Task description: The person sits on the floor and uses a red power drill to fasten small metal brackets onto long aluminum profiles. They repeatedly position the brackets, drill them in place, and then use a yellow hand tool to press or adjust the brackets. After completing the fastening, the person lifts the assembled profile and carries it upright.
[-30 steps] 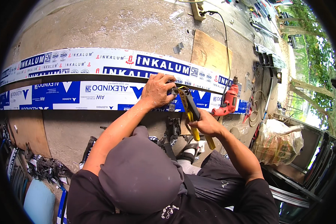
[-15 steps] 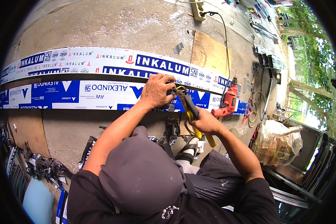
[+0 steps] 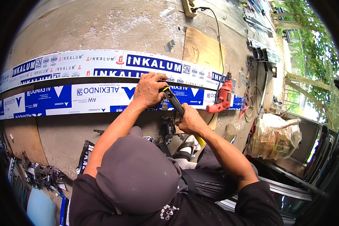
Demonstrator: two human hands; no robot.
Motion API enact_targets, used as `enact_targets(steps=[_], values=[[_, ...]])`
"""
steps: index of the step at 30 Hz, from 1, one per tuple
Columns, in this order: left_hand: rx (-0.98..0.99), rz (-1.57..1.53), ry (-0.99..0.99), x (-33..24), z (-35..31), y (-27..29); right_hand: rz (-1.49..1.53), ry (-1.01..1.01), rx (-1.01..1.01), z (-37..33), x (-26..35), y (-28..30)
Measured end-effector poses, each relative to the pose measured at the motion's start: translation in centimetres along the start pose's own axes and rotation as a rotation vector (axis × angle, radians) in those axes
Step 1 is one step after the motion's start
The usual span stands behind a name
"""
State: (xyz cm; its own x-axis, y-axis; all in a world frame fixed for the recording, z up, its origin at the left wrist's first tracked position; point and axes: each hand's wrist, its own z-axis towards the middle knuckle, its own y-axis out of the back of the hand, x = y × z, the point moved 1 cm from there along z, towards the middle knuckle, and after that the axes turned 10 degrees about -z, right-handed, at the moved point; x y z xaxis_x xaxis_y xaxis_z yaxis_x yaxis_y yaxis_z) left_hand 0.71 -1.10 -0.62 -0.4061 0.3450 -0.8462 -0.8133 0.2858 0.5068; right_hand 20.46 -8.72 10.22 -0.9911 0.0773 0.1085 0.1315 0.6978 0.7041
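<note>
Your left hand lies spread and pressing on the near wrapped aluminium profile, fingers flat on its blue-and-white film at the far edge; it grasps nothing, it only pins the bar down. Your right hand is clenched round the yellow-and-black handle of a hand tool, most likely a rivet gun or cutter. The tool's head meets the profile just beside your left thumb, at the dark gap between this bar and the second wrapped profile lying parallel just beyond it.

As far as can be judged, the work is at one spot near the right part of the bars. The protective film is still on both lengths, and no finished fixings or cuts can be made out along them, so most of the run to the left looks untouched. What the tool's head is doing at the contact point is too small to tell.

Both bars lie on a rough concrete floor dusted with white marks. A red electric drill rests on the near bar to the right of your hands, its cord running to a socket strip at the far edge. A plywood board lies beyond, a bulging plastic bag to the right, and green trees show outside.
</note>
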Motion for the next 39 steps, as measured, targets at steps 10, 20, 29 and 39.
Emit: enact_targets(steps=[10, 20, 29, 39], values=[[-0.02, 0.093, -0.049, -0.5, 0.1, 0.1, -0.159, -0.061, -0.188, 0.1, 1.6, -1.7], [-0.005, 0.041, -0.016, 0.0, 0.0, -0.2, 0.003, 0.064, -0.156, -3.5, 3.5, 2.2], [-0.023, 0.072, -0.073, -0.1, -0.1, -0.1, 0.091, -0.107, 0.118, -0.8, 0.6, -0.3], [-0.043, 0.077, -0.104, 0.4, 0.1, -0.3, 0.011, -0.117, -0.154, 1.1, 0.6, -3.6]])
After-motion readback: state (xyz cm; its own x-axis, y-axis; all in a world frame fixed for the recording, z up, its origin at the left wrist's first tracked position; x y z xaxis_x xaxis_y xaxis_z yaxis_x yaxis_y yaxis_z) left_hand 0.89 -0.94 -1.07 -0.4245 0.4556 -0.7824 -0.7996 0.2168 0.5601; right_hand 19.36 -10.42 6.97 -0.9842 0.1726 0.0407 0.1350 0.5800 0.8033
